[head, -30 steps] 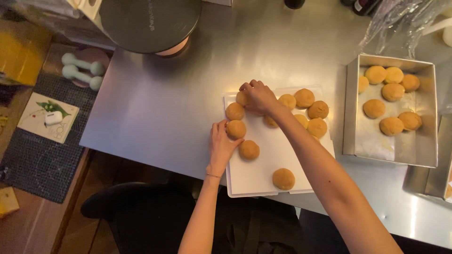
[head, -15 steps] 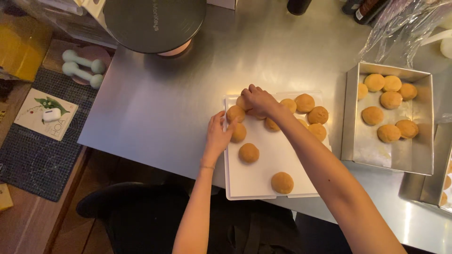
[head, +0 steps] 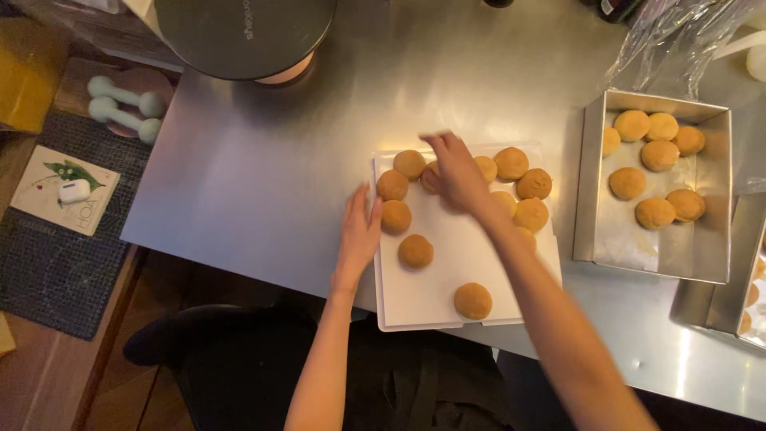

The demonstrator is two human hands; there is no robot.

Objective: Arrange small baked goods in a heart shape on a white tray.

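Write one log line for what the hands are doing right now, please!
left hand at white tray edge | right hand over buns | metal pan beside

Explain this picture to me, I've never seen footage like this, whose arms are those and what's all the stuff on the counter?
The picture comes from a camera worn on a person's head, looking straight down, so the two bare arms reaching up from the bottom are that person's own. There is no machine at work.

The left hand lies open at the left edge of a white tray, next to a round golden bun. The right hand reaches over the cluster of buns at the tray's far end, fingers spread; it is blurred, so whether it holds one cannot be told.

The tray sits on a steel counter. To the right is a metal baking pan with more buns. At the top stands a dark round appliance. On the floor to the left lie dumbbells.
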